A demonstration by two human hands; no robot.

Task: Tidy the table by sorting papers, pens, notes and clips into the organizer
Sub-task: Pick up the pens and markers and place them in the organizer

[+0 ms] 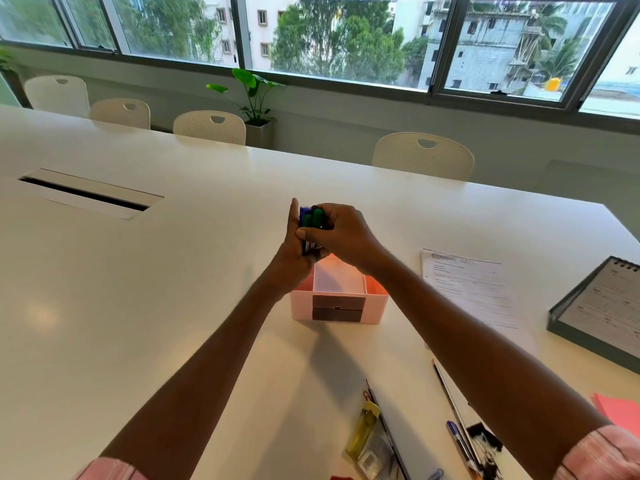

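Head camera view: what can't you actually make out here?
All in the head view:
- Markers: count hidden by the fingers.
- Left hand, its grip: covered by the right hand.
- Organizer, rear compartments: behind both hands.
- Printed sheet: text too small.
- Pens: cut off by the bottom edge.

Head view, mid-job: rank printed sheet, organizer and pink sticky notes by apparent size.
Largest: printed sheet.
Then: organizer.
Smallest: pink sticky notes, though cropped by the frame edge and nearer the camera, so unsure.

White table, pink organizer, printed sheet, tray
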